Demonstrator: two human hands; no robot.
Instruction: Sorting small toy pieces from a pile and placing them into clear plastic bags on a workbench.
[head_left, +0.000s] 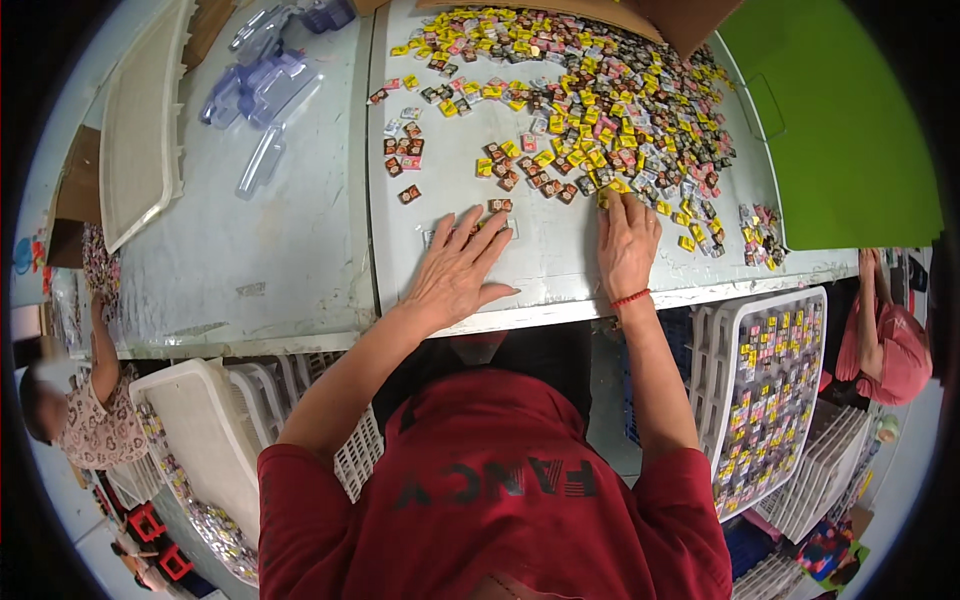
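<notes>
While the left hand (455,265) lies spread on the white table (550,270), its thumb held out to the side and its fingertips beside a brown piece (500,205), the right hand (630,240) reaches to the near edge of a wide scatter of small pieces (650,110). The right fingers are drawn close together over a yellow piece (617,186); whether they pinch it or merely touch it, I cannot tell. Part of a clear, thin-walled thing (514,229) shows beside the left fingers, most of it hidden under them. The pieces, in yellow, brown, pink, black and pale colours, lie loose and overlapping toward the far side of the table. Each looks light and fairly stiff, with a smooth face that would probably slide easily, so opposite edges between thumb and fingertip seem the best hold. Crushing one seems unlikely, though a neighbour could easily be dragged along. The clear thing is probably light and a little springy, best steadied by its rim. As for writing, the pieces carry printed marks too small to read, and bold dark lettering crosses the chest of the red shirt (480,430), upside down in this view.
</notes>
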